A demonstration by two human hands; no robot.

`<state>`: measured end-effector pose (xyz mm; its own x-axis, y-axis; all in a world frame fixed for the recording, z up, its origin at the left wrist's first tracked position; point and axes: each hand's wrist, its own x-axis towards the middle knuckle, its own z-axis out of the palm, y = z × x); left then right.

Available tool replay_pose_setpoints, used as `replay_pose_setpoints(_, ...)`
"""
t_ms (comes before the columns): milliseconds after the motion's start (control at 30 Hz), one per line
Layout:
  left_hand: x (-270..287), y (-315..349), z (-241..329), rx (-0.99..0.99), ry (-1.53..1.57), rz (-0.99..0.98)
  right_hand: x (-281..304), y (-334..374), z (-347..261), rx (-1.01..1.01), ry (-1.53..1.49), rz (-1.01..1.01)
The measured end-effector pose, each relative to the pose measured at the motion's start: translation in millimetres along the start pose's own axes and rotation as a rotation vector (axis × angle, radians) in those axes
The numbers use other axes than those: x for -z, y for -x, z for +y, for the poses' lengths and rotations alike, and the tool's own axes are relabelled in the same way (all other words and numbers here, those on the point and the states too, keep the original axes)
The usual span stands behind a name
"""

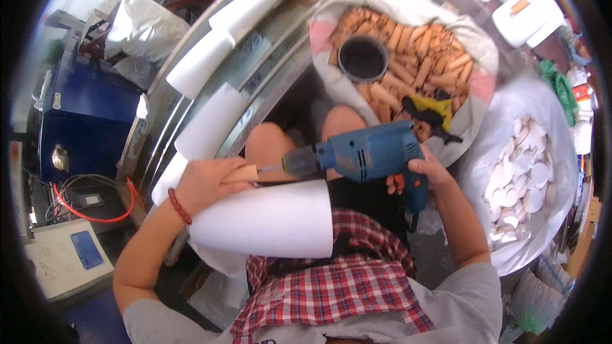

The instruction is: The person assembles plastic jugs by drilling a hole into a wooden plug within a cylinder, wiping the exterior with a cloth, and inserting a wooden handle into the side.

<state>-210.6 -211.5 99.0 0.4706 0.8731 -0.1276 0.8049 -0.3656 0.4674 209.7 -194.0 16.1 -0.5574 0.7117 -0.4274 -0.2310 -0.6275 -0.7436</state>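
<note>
My right hand [430, 169] is wrapped round the grip of a blue power drill [366, 153], which lies level above my lap with its chuck pointing left. A thin bit [271, 168] runs from the chuck to the end of a short wooden handle [242, 174]; whether it is inside the wood I cannot tell. The fingers of my left hand [207, 183] are closed on that handle. Just below, a large white tapered tube [268, 220] rests across my lap, its narrower left end under my left wrist. A red checked apron [338, 286] covers my lap.
Several more white tapered tubes [201, 64] stand in a row along the rack at left. A white sack [322, 51] ahead holds wooden handles, a black cup [363, 58] and a yellow-black glove [430, 113]. Pale discs [523, 178] fill a bag at right. A blue cabinet [86, 127] stands far left.
</note>
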Motion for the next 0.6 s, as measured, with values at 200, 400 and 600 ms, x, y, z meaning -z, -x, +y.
replay_pose_setpoints(200,-7.3,53.0,6.1,0.216,-0.059,0.098,20.9,33.5,-23.5,0.281,-0.013,0.134)
replay_pose_setpoints(400,-32.8,66.5,49.8,0.217,0.078,-0.032,63.6,-30.5,-69.5,0.494,-0.256,0.458)
replay_pose_setpoints(600,3.7,60.4,64.5,0.250,0.337,-0.076,92.3,-103.4,-129.7,0.533,-0.354,0.459)
